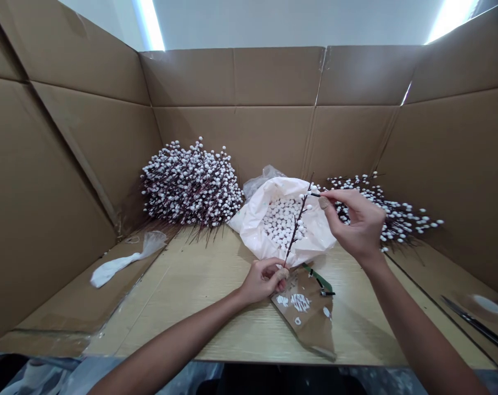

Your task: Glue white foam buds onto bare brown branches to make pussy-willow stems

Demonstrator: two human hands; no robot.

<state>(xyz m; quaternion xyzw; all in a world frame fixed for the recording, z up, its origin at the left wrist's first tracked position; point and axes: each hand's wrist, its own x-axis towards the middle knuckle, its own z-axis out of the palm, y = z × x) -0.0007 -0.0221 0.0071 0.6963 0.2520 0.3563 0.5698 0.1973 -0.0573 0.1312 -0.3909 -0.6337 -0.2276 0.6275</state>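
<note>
One berried twig (295,231) slants before one white bag (249,231) between two bundles (191,186); the left hand (265,281) pinches its base, the right hand (358,222) one thin dark piece (315,195) near its top.

Table (191,296): pale, wood-grained | Centre: open white bag (251,227) holds white balls (278,222) | Front: white-spotted cardboard piece (314,328) | Rear left: white-tipped stem bundle (191,186)

From afar, I could read no text, label, brand, number or sign near the fingers (339,195) or beyond.
</note>
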